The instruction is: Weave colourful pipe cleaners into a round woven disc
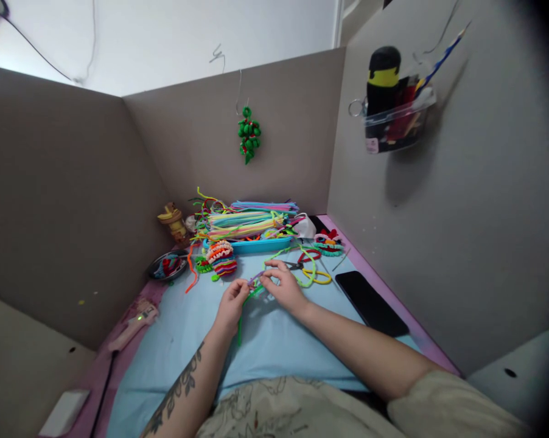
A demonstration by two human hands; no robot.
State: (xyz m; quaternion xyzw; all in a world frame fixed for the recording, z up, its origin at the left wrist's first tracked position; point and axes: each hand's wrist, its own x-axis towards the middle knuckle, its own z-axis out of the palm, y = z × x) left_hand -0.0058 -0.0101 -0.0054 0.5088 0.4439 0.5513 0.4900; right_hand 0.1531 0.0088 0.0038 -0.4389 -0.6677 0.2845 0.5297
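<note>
In the head view my left hand (232, 303) and my right hand (285, 289) meet above the blue cloth, fingertips close together. Both pinch a small piece of pipe cleaner work, with a purple pipe cleaner (255, 279) between them. A green pipe cleaner (240, 323) hangs down beside my left fingers. Just beyond my right hand lie scissors (319, 277) with a red and a yellow handle loop. A pale green pipe cleaner (307, 281) curves across them. The exact shape of the held piece is partly hidden by my fingers.
A blue tray (260, 246) piled with pipe cleaners (247, 224) stands at the back. Nearby sit a striped fuzzy piece (222, 260), a dark bowl (167, 266) and a glue gun (135, 323). A phone (370, 302) lies right; grey panels (283, 115) enclose the table.
</note>
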